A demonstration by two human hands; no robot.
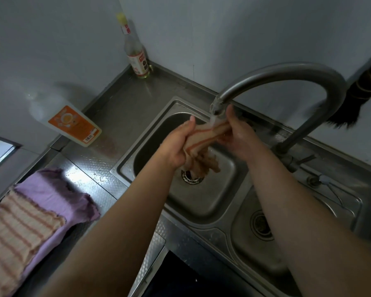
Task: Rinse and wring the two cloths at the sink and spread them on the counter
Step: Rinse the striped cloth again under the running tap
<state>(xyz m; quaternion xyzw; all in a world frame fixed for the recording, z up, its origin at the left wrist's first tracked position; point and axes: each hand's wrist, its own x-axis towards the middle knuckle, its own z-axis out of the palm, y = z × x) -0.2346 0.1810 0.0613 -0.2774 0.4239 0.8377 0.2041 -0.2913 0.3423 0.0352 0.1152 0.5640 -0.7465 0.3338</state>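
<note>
My left hand [176, 144] and right hand [240, 136] both clamp the striped cloth [204, 136], stretching it under the tap [217, 107] so water runs through and drains into the sink [219, 189].

A detergent bottle [73, 123] (orange label) and a glass bottle [135, 54] stand there.

Grey walls [223, 28] — steel counter [124, 108].

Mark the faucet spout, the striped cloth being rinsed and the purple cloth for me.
faucet spout [217, 105]: head view, on the outlet end above the hands.
striped cloth [204, 136]: head view, on the stretch between both hands.
purple cloth [58, 189]: head view, on its bare middle, on the counter.
</note>
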